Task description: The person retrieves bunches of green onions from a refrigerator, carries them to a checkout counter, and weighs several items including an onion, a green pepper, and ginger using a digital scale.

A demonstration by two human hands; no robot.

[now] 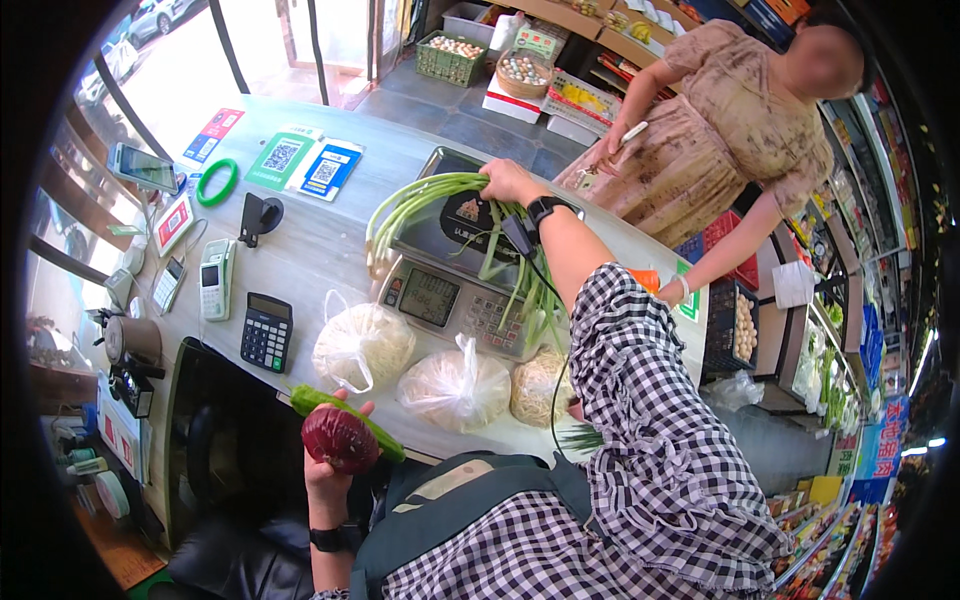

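Note:
My left hand [328, 480] holds a red onion [340, 441] together with a long green vegetable [386, 442], in front of the counter's near edge. Over the platform of a digital weighing scale [465, 300], my right hand [511, 182] grips a bundle of scallions [420, 191]. Their pale ends hang at the left, while the leafy tops droop across the scale's keypad. Along the scale's near side sit two tied plastic bags of pale strands [364, 341] and a third bundle of similar strands [536, 386].
A calculator [267, 334], card terminal [217, 281], black stand [259, 217] and green ring [217, 182] occupy the counter's left part [315, 247]. Across the counter stands a person [697, 135], one hand near an orange item [643, 280]. Egg baskets [450, 58] stand beyond.

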